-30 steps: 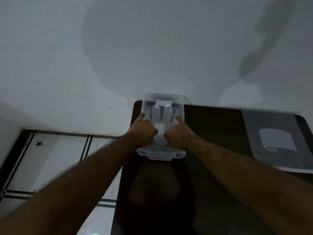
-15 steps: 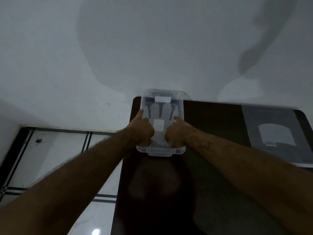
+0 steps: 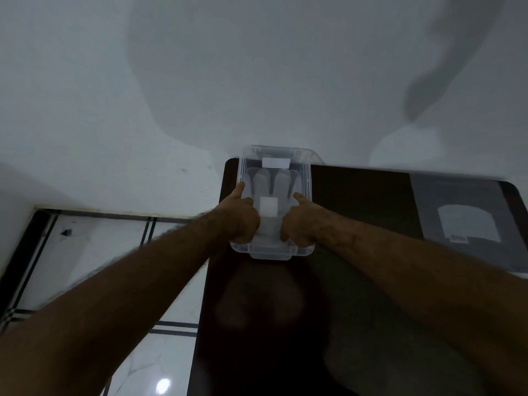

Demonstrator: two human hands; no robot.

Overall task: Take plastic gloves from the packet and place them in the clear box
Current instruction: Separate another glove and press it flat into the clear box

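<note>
The clear box (image 3: pixel 271 254) stands at the far left corner of the dark table (image 3: pixel 357 201), close to the wall. A translucent plastic glove (image 3: pixel 281 184) with a white square patch lies flat inside it, fingers pointing away from me. My left hand (image 3: pixel 239 221) grips the box's left wall, thumb stretched along the rim. On the opposite wall my right hand (image 3: pixel 300 224) holds the same way. The gloves packet (image 3: pixel 468 224), grey with a pale window, lies flat at the table's far right.
A white wall (image 3: pixel 257 67) rises directly behind the table and carries shadows. White floor tiles (image 3: pixel 94 247) with dark stripes lie to the left, below the table's left edge.
The whole scene has slid slightly up in the view. Both hands keep the same grip on the box, and the box has not shifted on the table.
</note>
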